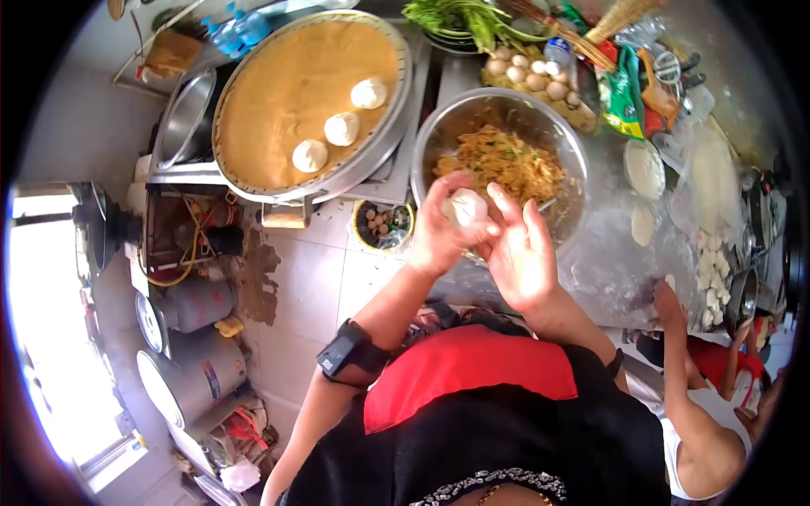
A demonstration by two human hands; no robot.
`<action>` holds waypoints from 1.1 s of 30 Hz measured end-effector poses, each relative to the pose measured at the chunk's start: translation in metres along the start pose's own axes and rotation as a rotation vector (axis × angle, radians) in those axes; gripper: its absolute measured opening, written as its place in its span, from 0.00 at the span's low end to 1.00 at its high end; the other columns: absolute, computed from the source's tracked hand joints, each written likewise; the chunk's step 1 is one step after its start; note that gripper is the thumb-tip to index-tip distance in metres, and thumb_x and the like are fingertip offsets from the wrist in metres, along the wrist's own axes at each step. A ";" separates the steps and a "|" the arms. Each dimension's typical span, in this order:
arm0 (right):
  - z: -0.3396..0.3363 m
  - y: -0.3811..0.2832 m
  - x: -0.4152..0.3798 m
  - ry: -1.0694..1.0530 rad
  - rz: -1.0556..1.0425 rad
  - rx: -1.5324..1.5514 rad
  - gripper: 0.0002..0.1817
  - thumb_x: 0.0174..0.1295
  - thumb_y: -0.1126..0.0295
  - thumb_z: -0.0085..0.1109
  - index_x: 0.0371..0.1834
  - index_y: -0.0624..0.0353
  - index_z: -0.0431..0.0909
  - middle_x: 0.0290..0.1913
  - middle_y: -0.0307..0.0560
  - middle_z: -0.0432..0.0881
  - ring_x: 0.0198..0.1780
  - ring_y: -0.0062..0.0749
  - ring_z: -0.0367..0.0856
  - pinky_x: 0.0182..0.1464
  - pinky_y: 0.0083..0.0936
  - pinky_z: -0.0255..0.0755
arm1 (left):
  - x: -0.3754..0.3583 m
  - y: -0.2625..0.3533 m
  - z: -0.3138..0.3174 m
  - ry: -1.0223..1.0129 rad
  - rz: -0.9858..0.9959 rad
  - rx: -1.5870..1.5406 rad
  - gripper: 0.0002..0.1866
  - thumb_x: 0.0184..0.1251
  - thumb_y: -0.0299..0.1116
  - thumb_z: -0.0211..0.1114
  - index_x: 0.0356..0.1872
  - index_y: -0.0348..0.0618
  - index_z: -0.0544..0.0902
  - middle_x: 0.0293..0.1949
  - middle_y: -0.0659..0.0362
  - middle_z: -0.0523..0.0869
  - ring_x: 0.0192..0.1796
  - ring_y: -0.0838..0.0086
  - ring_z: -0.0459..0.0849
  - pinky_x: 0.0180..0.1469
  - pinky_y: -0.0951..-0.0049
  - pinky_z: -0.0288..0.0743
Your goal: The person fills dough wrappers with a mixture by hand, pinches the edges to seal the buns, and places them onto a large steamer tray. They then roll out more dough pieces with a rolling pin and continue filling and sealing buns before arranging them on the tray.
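Left hand gripping a white dough bun between thumb and fingers, over the near side of the metal bowl of filling; right hand open, palm up, fingers spread just beside the bun. Step looks like shaping or closing the dough, top seal can't tell. Three finished-looking buns on the steamer cloth, off to the left. Next move calls for light, even finger pressure, soft dough could dent or split
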State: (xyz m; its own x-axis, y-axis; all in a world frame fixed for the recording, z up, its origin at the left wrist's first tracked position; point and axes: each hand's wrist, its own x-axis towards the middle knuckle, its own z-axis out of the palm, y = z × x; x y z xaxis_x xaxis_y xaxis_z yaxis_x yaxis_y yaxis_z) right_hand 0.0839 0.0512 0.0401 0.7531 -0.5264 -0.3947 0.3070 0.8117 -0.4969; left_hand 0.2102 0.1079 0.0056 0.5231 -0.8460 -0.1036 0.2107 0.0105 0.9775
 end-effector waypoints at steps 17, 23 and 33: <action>0.019 0.040 0.015 0.339 -0.141 -0.150 0.37 0.67 0.42 0.36 0.71 0.58 0.54 0.63 0.49 0.65 0.62 0.40 0.68 0.59 0.34 0.63 | 0.101 -0.007 -0.333 0.549 -0.061 0.671 0.17 0.57 0.40 0.67 0.45 0.42 0.82 0.49 0.51 0.77 0.52 0.61 0.76 0.56 0.65 0.69; 0.019 0.031 0.009 0.381 -0.179 -0.134 0.38 0.67 0.42 0.35 0.70 0.60 0.55 0.60 0.50 0.69 0.61 0.40 0.70 0.57 0.33 0.65 | 0.087 -0.002 -0.332 0.305 0.159 1.206 0.22 0.43 0.30 0.70 0.44 0.42 0.80 0.52 0.51 0.76 0.57 0.57 0.73 0.60 0.62 0.68; -0.023 0.002 -0.008 0.385 -0.232 -0.013 0.36 0.66 0.43 0.40 0.68 0.60 0.58 0.58 0.49 0.71 0.58 0.39 0.73 0.56 0.32 0.66 | 0.085 -0.008 -0.332 0.156 0.254 1.314 0.21 0.43 0.31 0.71 0.44 0.44 0.81 0.52 0.50 0.78 0.55 0.55 0.76 0.57 0.61 0.70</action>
State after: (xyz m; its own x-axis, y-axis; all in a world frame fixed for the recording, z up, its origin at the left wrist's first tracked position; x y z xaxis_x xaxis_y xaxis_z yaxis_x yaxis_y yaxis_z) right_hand 0.0657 0.0514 0.0242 0.3933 -0.7519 -0.5291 0.4331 0.6591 -0.6148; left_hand 0.5272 0.2128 -0.0723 0.5355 -0.8270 0.1712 -0.8007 -0.4326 0.4145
